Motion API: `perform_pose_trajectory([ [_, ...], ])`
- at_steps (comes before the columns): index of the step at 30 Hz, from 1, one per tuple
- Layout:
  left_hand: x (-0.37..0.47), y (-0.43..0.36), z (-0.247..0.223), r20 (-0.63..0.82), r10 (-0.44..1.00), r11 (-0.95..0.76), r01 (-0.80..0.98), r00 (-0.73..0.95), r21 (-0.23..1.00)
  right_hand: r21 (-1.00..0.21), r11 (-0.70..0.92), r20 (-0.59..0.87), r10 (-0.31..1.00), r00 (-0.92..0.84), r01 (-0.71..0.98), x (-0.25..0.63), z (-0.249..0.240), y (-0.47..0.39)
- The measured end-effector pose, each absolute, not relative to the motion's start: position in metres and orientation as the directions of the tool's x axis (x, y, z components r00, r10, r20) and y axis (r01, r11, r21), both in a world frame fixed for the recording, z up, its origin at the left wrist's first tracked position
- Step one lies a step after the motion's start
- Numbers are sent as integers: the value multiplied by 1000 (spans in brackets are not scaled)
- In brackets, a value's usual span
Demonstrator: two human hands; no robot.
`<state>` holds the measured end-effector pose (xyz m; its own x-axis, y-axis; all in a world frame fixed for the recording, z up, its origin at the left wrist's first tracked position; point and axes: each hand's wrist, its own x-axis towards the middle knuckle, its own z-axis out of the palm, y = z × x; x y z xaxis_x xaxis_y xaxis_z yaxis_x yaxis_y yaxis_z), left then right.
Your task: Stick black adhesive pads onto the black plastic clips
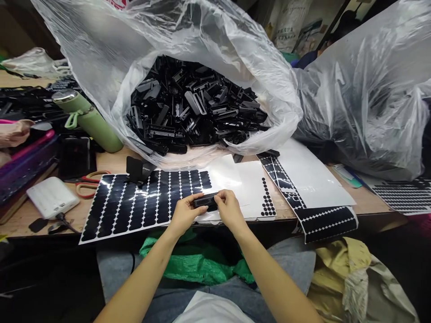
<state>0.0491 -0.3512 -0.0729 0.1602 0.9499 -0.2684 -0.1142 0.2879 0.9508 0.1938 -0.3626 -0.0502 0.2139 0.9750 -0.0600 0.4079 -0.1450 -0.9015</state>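
Note:
Between my two hands is a small black plastic part (206, 202), lying lengthwise from left to right above the table's front edge. My left hand (187, 211) grips its left end between thumb and fingers. At the other end, the fingertips of my right hand (230, 207) pinch the part. Under and left of my hands lies a sheet of black stickers (134, 202), with white gaps between the columns. White backing sheets (247, 184) lie beneath and to the right, one with several black dots left on it.
Beyond the sheets, a clear plastic bag (283, 103) gapes open, full of black plastic parts (195, 107). At left are a green bottle (94, 121), scissors (88, 183), a white power bank (53, 197) and a phone (74, 157). More sticker sheets (328, 222) overhang the edge at right.

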Motion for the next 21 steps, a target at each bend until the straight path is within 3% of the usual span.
perform_pose_trajectory([
  [12,50,-353,-71,-274,949,292,-110,156,950,-867,-75,39,976,216,493,190,-57,-365],
  [15,46,-352,-66,-276,960,282,-177,58,943,-841,-70,101,954,283,537,192,-61,-364],
  [18,37,-349,-63,-217,975,203,-184,-58,962,-764,-130,82,952,294,632,190,-63,-363],
  [21,32,-345,-67,-193,979,183,-137,-63,974,-647,-166,29,970,242,744,184,-64,-362],
])
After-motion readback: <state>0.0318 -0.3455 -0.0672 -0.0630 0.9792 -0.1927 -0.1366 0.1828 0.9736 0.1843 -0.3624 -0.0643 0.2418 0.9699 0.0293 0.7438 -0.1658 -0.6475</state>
